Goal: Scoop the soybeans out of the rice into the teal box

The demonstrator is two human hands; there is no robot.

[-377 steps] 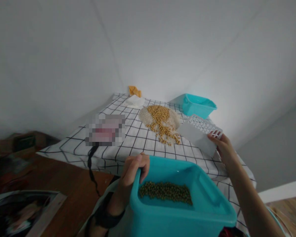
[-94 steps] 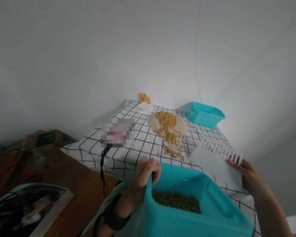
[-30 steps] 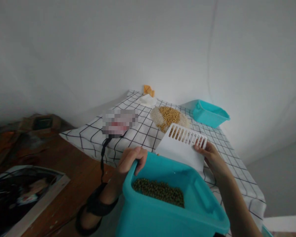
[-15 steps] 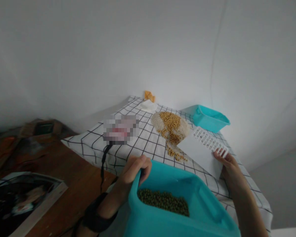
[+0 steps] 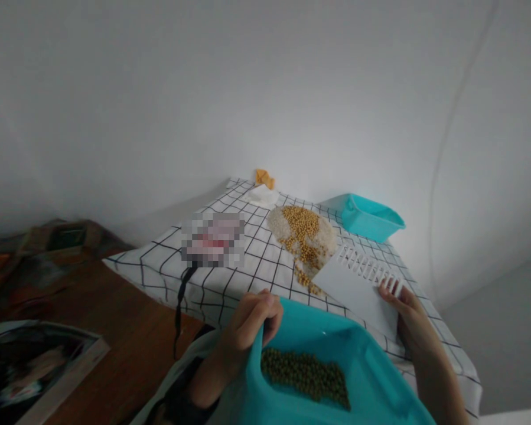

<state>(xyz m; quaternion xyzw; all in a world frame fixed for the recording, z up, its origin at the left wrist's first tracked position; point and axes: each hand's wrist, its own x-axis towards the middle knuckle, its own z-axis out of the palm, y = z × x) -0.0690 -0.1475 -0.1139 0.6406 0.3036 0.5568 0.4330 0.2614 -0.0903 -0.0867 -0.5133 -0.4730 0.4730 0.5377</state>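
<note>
My left hand (image 5: 255, 323) is closed over the left rim of a teal plastic bin (image 5: 331, 316), tilted toward me below the table's front edge. Dark green beans, like mung beans, (image 5: 307, 375) lie inside it. In my right hand (image 5: 409, 319) is a white flat plastic piece with a slotted edge (image 5: 356, 289), its right end pinched between thumb and fingers. Its left corner touches the tablecloth beside a trail of yellow soybeans (image 5: 307, 278). Behind that lies a heap of soybeans (image 5: 301, 221) mixed with white rice-like grains (image 5: 325, 233).
A second teal bin (image 5: 371, 219) stands at the back right of the checked tablecloth (image 5: 256, 260). A white cloth or bag (image 5: 261, 196) and an orange item (image 5: 264, 178) lie by the wall. A pixelated object with a black strap (image 5: 214, 239) sits left. Below left, a picture box (image 5: 39, 372) rests on wood.
The view has shifted slightly. The white slotted piece has moved a little toward me, and fewer loose soybeans show beside its left corner. My left hand still grips the bin.
</note>
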